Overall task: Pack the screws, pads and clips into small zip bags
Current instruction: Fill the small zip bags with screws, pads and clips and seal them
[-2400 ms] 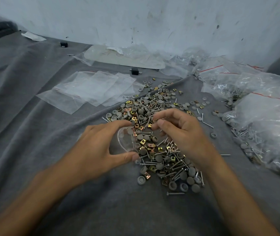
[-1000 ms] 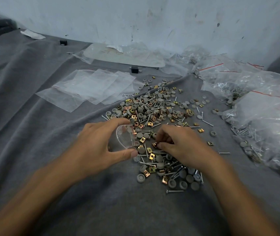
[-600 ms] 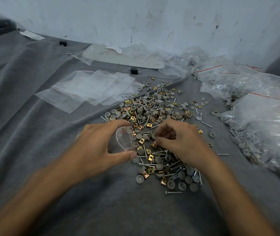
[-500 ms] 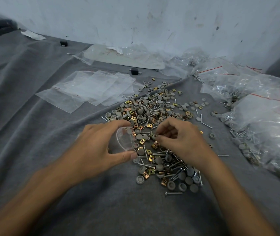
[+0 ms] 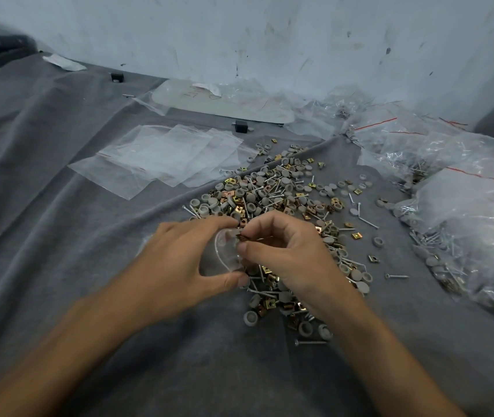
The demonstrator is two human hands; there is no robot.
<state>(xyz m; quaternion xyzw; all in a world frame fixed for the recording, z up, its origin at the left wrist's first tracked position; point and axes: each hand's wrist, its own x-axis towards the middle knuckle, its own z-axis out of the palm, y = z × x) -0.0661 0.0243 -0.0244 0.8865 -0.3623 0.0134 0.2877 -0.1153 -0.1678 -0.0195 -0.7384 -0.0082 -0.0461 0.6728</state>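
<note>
A loose pile of silver screws, grey round pads and brass square clips [image 5: 273, 194] lies spread on the grey cloth [image 5: 59, 236]. My left hand [image 5: 179, 263] holds a small clear zip bag [image 5: 223, 254], thumb and forefinger keeping its mouth open. My right hand [image 5: 288, 254] is right at that mouth, its thumb and fingers pinching brass clips [image 5: 242, 236]. The hands hide part of the pile beneath them.
Several flat empty zip bags [image 5: 161, 161] lie to the back left of the pile. Filled bags with red zip lines [image 5: 465, 206] are heaped along the right. A white plate under plastic [image 5: 224, 100] sits by the wall, with small black blocks [image 5: 241, 126] near it.
My right hand picked small parts out of the pile and lifted them left to the bag's mouth. My left hand kept the bag open in place.
</note>
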